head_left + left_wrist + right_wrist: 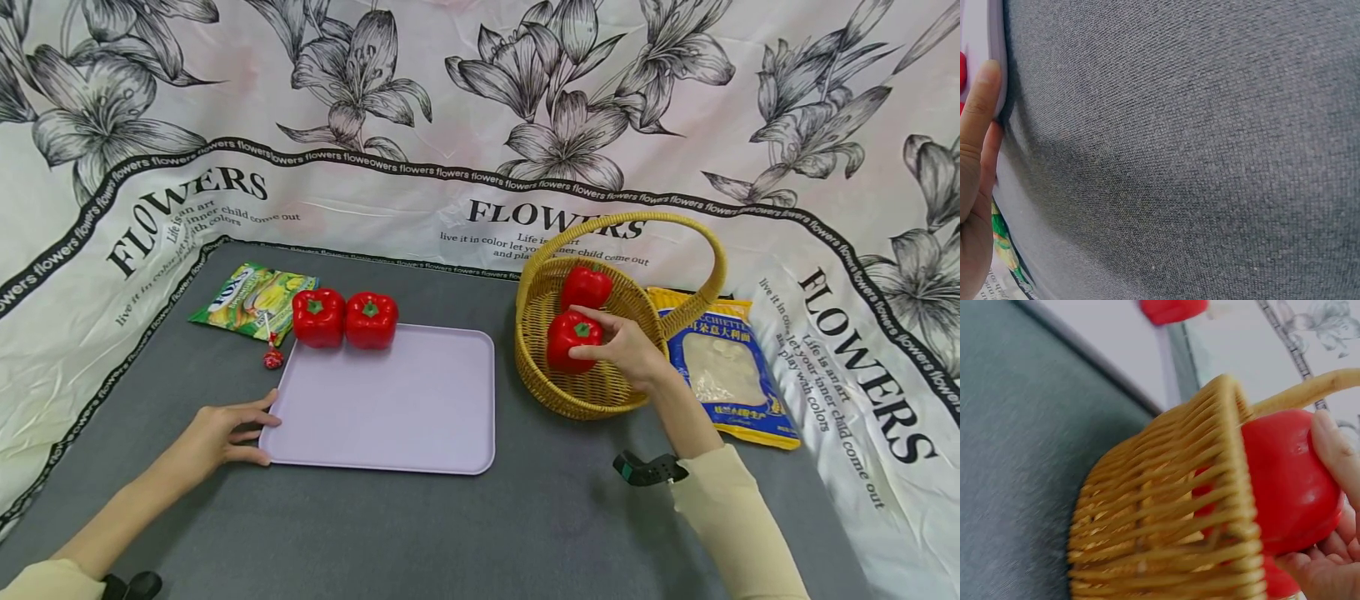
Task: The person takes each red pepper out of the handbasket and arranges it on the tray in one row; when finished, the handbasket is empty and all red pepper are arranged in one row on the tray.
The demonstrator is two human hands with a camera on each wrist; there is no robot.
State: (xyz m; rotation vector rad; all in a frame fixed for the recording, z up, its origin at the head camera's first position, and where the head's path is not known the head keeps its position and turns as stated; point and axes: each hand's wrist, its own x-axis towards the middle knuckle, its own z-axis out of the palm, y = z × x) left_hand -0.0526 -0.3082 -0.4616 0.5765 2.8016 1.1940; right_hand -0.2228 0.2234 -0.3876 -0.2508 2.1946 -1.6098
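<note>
In the head view, my right hand (628,350) grips a red bell pepper (573,342) inside the yellow wicker basket (528,367). A second bell pepper (587,287) lies behind it in the basket. The right wrist view shows the gripped pepper (1291,481) at the basket's rim (1238,487), between thumb and fingers. At the left, my left hand (225,433) touches the near left corner of a lilac tray (390,408), its fingers fairly straight. Two more red peppers, a left one (318,318) and a right one (371,320), stand side by side at the tray's far left corner.
A green and yellow packet (251,300) lies behind the tray at the left, with a red lollipop (273,357) by it. Right of the basket lies a blue and yellow pasta bag (723,371). A flower-printed cloth (420,200) borders the grey tabletop (450,533).
</note>
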